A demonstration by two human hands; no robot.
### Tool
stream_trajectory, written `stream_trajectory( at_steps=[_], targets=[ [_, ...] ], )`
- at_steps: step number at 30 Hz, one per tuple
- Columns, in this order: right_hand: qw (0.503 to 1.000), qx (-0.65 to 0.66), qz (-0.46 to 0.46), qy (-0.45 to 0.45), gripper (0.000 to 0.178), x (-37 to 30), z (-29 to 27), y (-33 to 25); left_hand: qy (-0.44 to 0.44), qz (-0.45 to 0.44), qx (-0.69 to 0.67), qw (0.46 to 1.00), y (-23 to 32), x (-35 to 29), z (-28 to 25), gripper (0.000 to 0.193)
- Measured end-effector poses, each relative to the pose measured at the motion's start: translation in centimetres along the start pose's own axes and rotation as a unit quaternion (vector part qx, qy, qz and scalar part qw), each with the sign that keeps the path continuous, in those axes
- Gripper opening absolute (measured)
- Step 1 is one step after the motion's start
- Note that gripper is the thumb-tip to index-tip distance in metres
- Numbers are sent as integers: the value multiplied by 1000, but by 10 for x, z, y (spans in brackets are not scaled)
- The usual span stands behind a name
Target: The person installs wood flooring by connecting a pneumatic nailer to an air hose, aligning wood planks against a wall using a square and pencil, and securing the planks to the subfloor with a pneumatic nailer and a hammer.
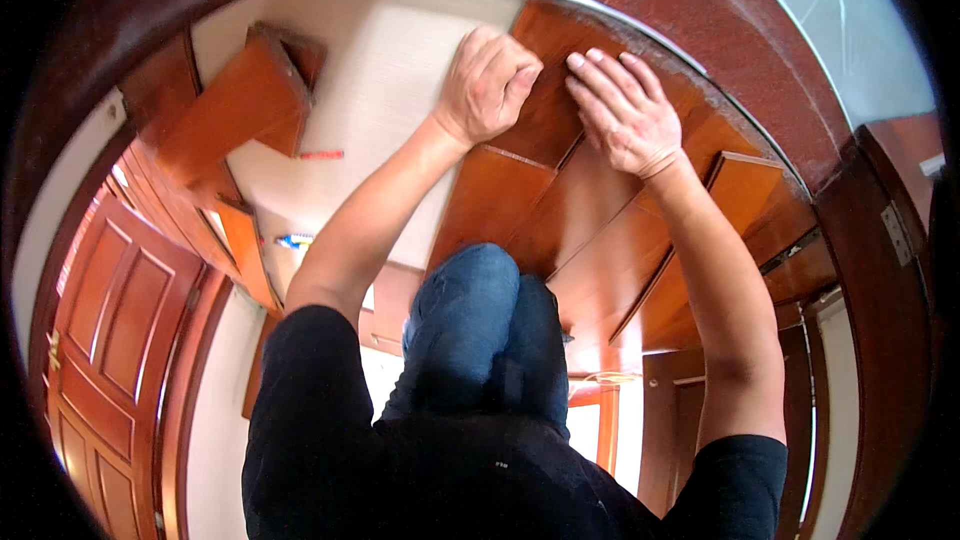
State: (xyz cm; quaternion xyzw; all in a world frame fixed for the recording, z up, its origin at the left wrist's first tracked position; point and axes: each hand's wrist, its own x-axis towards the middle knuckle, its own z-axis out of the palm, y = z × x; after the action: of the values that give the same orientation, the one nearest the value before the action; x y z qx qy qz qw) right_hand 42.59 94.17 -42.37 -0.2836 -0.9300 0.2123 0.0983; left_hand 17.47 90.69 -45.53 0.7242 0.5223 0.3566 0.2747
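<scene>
R hand (626, 120) on planks (547, 125); shirt mark (502, 464) poss. txt.

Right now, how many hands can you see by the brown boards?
2: the left hand, curled into a fist where the pale surface meets the brown boards, and the right hand, palm down, fingers extended, over the boards. No others show.

Paneled red-brown door (125, 330) is standing at left, white wall (222, 370) is running beside it; dark wood frame (880, 340) with metal hinge (896, 233) is rising at right; pale floor (365, 60) is lying brightly lit.
</scene>
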Motion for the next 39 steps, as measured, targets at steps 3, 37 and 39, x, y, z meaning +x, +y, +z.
stream_trajectory(
  at_steps=[3, 37, 39],
  targets=[
    [1000, -4, -4, -9, 41, 0, -2, 1, 1, -9, 21, 1000, 8, -6, 2, 6],
    [995, -98, -35, 11, 50, 1, 9, -27, -134, -158, 277, 938, 59, -27, 8, 24],
    [990, -130, -47, 3, 52, -8, 19, -27, -131, -185, 120, 967, 88, -63, -8, 24]
  ],
)
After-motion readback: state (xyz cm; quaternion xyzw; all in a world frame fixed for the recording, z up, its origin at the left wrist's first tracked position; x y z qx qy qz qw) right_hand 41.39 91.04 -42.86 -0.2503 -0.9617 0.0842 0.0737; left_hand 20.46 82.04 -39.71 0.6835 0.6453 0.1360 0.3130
